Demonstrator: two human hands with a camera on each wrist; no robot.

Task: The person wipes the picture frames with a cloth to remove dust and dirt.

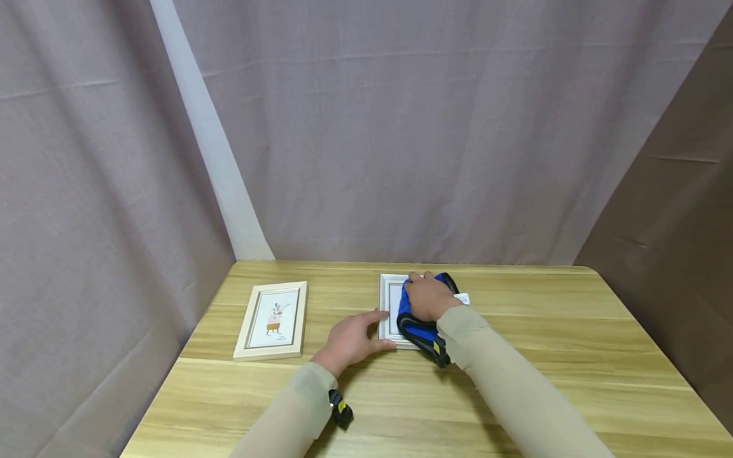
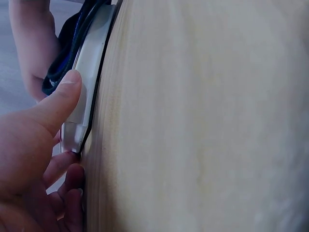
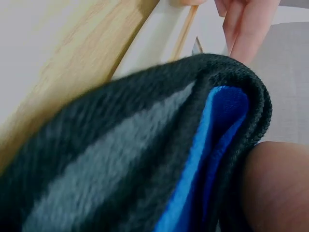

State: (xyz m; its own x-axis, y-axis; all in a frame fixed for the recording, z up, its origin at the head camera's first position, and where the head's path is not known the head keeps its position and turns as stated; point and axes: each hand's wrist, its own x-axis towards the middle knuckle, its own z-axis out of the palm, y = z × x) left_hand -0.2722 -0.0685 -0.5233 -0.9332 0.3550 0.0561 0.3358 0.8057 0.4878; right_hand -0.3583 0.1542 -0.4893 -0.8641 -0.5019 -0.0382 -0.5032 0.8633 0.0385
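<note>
A white picture frame lies flat toward the back of the table, partly covered by a folded blue cloth with a dark border. My left hand holds this frame at its near left corner, the thumb against the near side and the fingers around the left side. Over the frame's right part, my right hand grips the cloth and presses it onto the frame. In the right wrist view the cloth's dark edge fills much of the picture and hides most of the frame.
To the left lies a cream picture frame with a plant print. A small white tag shows beside the right wrist. The wood-grain table ends at the back against a grey curtain.
</note>
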